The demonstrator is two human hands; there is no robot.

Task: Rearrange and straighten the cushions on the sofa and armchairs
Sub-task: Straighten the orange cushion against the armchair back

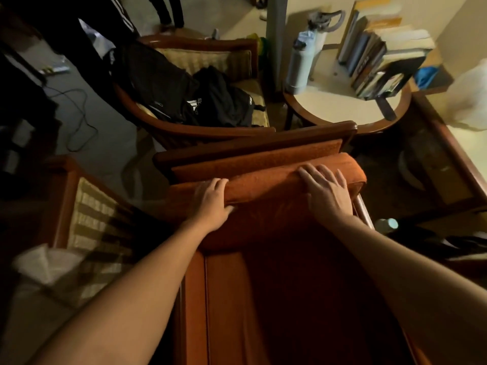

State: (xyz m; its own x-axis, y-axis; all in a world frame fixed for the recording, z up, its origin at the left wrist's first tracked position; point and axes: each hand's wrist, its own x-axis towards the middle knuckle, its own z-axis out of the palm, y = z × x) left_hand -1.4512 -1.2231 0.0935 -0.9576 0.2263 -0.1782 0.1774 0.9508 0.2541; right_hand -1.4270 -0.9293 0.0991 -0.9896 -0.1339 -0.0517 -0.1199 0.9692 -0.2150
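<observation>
the seat point(290, 299) is lost in shadow. the left hand point(210, 204) grips the cushion point(268, 180) at its top edge; the right hand point(326, 191) lies flat on it, fingers spread.

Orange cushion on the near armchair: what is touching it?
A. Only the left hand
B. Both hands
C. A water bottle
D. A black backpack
B: the left hand grips the orange cushion along its top edge, and the right hand lies flat on it with fingers spread.
</observation>
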